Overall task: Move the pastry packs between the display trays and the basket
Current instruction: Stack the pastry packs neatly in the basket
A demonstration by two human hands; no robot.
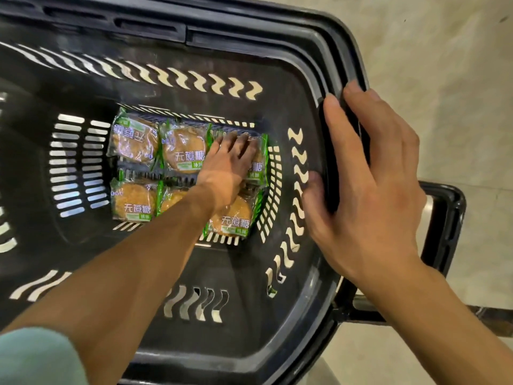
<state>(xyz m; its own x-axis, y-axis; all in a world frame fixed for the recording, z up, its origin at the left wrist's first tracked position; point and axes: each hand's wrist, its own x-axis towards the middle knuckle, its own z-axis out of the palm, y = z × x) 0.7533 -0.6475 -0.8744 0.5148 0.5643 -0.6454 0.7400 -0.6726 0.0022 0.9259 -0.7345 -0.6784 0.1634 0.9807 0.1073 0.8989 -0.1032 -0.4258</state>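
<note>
A deep black basket [277, 29] fills the view. Several clear-and-green pastry packs lie flat in two rows on its bottom. The far row holds a left pack [133, 140], a middle pack [183, 151] and a right pack [259, 162]. My left hand [226, 162] reaches down inside, its fingers spread flat on the far right pack. My forearm hides part of the near middle pack [170, 198] and the near right pack [233, 218]. My right hand [369, 184] grips the basket's right rim, fingers outside and thumb inside.
The basket walls have wavy slots all round and stand high about the packs. A black handle frame [444, 218] sticks out behind my right hand. Pale floor [444, 65] shows to the right. The near left pack [133, 201] lies uncovered.
</note>
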